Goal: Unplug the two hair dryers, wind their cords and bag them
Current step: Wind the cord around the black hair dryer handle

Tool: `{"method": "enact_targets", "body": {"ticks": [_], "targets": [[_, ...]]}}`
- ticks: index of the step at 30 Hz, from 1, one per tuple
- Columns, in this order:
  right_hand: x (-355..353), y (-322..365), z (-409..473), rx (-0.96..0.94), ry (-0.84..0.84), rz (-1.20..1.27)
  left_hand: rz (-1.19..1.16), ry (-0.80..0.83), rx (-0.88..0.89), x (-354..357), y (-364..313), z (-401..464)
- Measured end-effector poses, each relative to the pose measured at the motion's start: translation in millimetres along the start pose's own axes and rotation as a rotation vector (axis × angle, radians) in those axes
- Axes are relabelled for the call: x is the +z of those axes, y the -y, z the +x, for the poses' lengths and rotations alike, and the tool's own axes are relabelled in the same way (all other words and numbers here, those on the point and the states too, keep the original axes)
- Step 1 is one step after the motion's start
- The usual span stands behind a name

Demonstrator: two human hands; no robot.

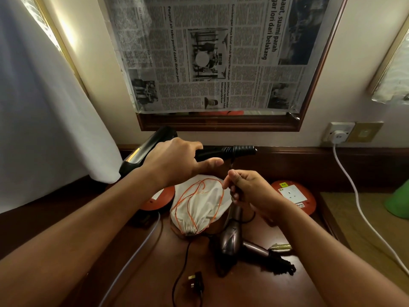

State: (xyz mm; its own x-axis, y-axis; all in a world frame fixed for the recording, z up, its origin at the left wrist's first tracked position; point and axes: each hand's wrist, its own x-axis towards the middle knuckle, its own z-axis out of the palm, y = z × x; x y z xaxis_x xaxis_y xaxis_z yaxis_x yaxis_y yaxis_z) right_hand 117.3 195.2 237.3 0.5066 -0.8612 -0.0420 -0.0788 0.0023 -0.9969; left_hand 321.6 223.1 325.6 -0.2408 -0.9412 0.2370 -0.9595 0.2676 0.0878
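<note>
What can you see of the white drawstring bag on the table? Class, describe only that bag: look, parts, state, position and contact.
The white drawstring bag looks like soft, matte cloth with faint orange print. It lies flat on the dark wooden table, its gathered mouth pulled closed and pointing toward the camera. A thin orange drawstring loops loosely over its top. Its far end rests over a round orange socket reel. The bronze hair dryer lies right beside it. Neither hand touches it.
</note>
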Motion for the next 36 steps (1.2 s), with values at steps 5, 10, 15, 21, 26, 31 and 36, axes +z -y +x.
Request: {"method": "enact_targets", "body": {"ticks": [5,10,15,21,26,31,36], "targets": [[-8,18,12,0.000,-0.016,-0.231,-0.002,-0.011,0.018,-10,1,-2],[-16,31,21,0.015,0.012,-0.210,0.010,-0.013,0.052,-20,1,-5],[-29,49,29,0.034,0.051,-0.113,0.075,-0.020,0.047,-26,2,-6],[-41,75,35,-0.077,0.054,-0.305,0.186,0.026,0.030,-20,6,-5],[-41,93,34,-0.244,-0.023,-0.592,0.257,0.102,0.016,-9,8,-3],[-35,100,29,-0.323,-0.025,-0.780,0.285,0.155,-0.006,-2,10,1],[-27,103,21,-0.360,-0.029,-0.863,0.308,0.145,-0.044,2,9,5]]}}
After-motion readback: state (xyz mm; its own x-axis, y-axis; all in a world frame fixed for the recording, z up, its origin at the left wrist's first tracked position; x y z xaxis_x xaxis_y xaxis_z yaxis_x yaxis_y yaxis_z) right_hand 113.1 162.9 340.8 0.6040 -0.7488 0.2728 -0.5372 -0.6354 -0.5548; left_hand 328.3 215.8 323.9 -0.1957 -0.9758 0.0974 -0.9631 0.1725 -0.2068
